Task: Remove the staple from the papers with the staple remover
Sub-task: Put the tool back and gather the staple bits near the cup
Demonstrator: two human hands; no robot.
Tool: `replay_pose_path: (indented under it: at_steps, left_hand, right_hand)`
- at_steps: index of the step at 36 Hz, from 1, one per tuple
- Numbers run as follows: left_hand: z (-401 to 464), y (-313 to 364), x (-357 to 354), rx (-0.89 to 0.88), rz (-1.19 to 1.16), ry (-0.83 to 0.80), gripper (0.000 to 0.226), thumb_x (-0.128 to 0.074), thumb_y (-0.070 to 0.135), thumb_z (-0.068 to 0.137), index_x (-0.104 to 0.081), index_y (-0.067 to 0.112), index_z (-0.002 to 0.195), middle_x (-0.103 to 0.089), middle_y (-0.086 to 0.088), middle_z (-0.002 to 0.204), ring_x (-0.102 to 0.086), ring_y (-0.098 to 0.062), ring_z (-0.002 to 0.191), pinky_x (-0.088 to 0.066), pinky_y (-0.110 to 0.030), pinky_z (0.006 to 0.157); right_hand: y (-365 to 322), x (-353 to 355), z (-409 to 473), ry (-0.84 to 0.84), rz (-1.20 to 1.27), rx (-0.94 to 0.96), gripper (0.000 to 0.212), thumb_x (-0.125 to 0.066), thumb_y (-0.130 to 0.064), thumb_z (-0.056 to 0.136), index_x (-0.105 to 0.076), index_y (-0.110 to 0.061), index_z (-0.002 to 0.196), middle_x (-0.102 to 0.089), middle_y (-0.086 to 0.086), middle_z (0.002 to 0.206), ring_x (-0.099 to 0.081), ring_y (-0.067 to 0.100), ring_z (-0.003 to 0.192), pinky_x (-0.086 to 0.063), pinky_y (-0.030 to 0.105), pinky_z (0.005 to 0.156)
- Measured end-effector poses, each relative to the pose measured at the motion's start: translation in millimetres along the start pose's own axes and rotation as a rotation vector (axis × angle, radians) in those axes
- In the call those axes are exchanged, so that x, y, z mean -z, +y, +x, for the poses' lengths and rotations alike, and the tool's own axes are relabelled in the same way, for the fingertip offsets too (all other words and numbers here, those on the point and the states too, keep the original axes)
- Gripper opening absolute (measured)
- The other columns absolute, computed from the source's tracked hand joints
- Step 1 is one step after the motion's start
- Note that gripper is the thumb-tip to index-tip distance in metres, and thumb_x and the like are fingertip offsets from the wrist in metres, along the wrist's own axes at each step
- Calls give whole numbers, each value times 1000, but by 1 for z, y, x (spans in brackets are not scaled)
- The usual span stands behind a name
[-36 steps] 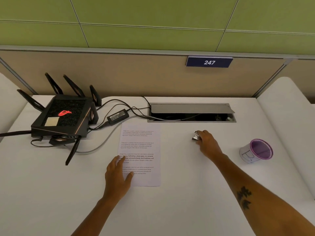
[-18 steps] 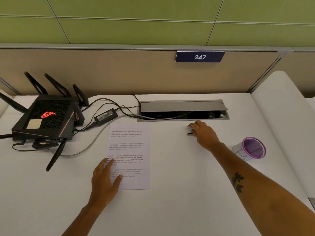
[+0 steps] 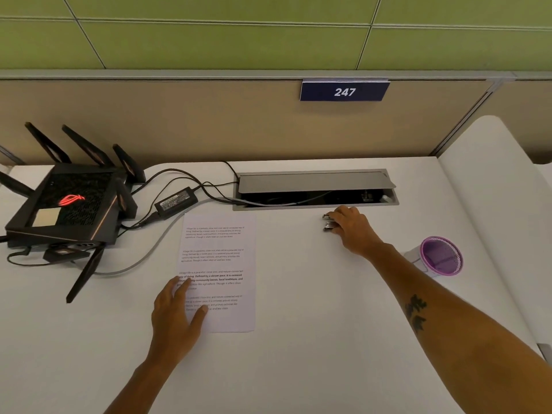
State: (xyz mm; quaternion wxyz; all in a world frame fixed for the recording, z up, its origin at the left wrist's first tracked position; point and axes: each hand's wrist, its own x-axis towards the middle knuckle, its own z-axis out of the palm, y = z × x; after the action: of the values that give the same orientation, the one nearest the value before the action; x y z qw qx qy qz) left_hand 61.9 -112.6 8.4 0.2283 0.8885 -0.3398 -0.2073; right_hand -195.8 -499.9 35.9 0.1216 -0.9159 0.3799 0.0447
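The stapled papers, white with printed paragraphs, lie flat in the middle of the white desk. My left hand rests flat on their lower left edge, fingers spread. The staple itself is too small to make out. To the right, just in front of the cable tray, my right hand lies over the metal staple remover. Its fingers curl around the tool, and only the jaws stick out to the left.
A black router with antennas, a power adapter and cables fill the back left. An open grey cable tray is set in the desk at the back. A purple mesh cup stands at the right.
My right hand has closed further around the staple remover at the same place on the desk. My left hand stays flat on the papers. The camera has shifted a little.
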Motion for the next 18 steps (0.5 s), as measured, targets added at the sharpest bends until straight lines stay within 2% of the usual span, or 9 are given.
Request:
replay_pose_path:
  at_steps: [12,18]
  left_hand:
    - [1,-2,-4,3,34,7,81,-66,46,83,-52,8,153,-44,-22,164,-43,-47,147,-44,-68,114]
    - [3,-3,-8,5,52,9,74,-80,33,90,-53,6,153,-43,-23,164,-43,-48,147,-44,-69,114]
  right_hand:
    - [2,-1,-1,-28,4,-2,42,-55,-22,109,-53,-15,150,-52,8,147,-50,29,127,-46,39,106]
    - [3,-2,-2,-30,18,-5,42,-54,-21,109,-52,-15,151,-51,8,149,-48,30,131,-42,39,110]
